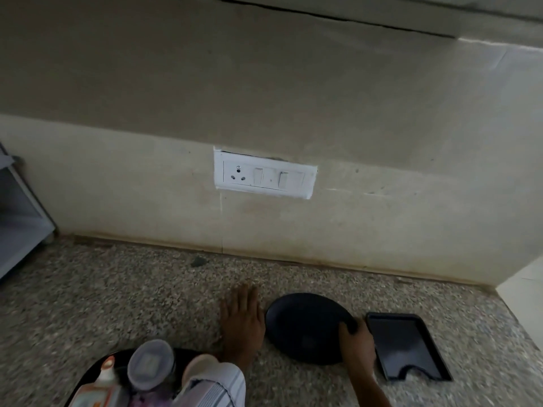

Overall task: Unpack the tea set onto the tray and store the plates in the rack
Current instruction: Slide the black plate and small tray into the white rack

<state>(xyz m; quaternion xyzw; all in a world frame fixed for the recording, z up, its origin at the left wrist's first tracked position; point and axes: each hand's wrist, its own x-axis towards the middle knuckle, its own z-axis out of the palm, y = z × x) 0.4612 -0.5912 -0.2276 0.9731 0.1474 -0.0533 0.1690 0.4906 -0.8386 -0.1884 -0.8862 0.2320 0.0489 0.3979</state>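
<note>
A round black plate lies on the speckled granite counter. My right hand grips its right rim. My left hand rests flat on the counter just left of the plate, fingers spread, holding nothing. A black rectangular tray lies to the right of the plate. At the bottom left a round dark tray carries a lidded plastic jar, a white cup and a small bottle. A white rack stands at the far left edge.
The wall with a white switch-and-socket panel rises behind the counter. A small dark chip lies near the wall. A white ledge borders the counter at the right.
</note>
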